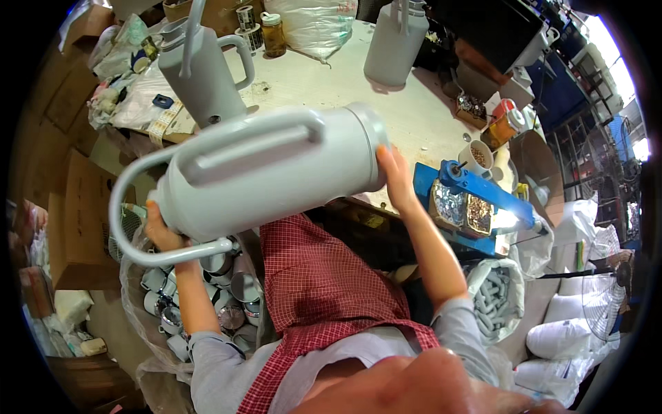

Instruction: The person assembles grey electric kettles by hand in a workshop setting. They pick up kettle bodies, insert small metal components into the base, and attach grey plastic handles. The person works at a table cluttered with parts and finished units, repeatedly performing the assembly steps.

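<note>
A large grey vacuum jug [269,183] is held on its side above the table's front edge, its looped carrying handle swung out to the left. My left hand [162,229] grips its narrow neck end. Around the rim of the wide base end curls my right hand [396,178]; part of that grip is hidden behind the jug. Behind it, a similar grey jug [200,86] with a side handle stands on the white table [310,86]. Another grey jug [394,52] stands farther back.
To the right sits a blue bench device [476,196] with trays of small metal parts. Below it, a bag of grey curved pieces [493,303] stands open. A clear bag of metal-and-grey lids [231,317] is at lower left. Cardboard boxes [83,221] line the left side.
</note>
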`<move>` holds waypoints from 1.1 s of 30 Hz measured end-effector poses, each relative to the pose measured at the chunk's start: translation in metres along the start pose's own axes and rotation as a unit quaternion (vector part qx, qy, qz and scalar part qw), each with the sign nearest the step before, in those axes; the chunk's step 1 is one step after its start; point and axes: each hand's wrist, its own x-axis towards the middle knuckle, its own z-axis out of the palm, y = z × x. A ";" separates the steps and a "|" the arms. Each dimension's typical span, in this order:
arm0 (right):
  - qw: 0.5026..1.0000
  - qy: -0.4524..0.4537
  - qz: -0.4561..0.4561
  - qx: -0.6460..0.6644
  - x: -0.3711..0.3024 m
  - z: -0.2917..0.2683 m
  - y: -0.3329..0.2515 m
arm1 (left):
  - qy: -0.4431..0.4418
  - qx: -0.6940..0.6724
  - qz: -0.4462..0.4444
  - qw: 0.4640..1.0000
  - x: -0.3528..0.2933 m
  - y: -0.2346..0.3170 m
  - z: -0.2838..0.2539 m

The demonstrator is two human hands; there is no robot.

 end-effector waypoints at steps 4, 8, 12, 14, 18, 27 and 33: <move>0.937 -0.183 0.280 0.102 0.086 0.025 -0.001 | -0.203 0.185 0.261 0.925 0.088 0.048 0.028; 0.917 0.031 -0.170 -0.359 0.230 -0.010 -0.046 | -0.310 0.210 0.314 0.872 0.148 0.075 0.138; 0.879 0.252 -0.249 -0.319 0.393 -0.137 -0.021 | -0.324 0.408 0.680 0.516 0.183 0.035 0.295; 0.913 0.202 -0.204 -0.288 0.421 -0.153 -0.010 | -0.282 0.456 0.496 0.683 0.136 0.032 0.340; 0.961 0.142 -0.132 -0.197 0.423 -0.110 -0.029 | -0.236 0.563 0.550 0.571 0.215 -0.036 0.391; 0.950 0.204 -0.230 0.047 0.241 -0.080 -0.150 | -0.079 0.249 0.662 0.703 0.146 -0.026 0.398; 0.847 0.195 -0.433 -0.240 0.127 -0.078 -0.143 | -0.534 -0.132 0.089 0.831 0.032 -0.025 0.281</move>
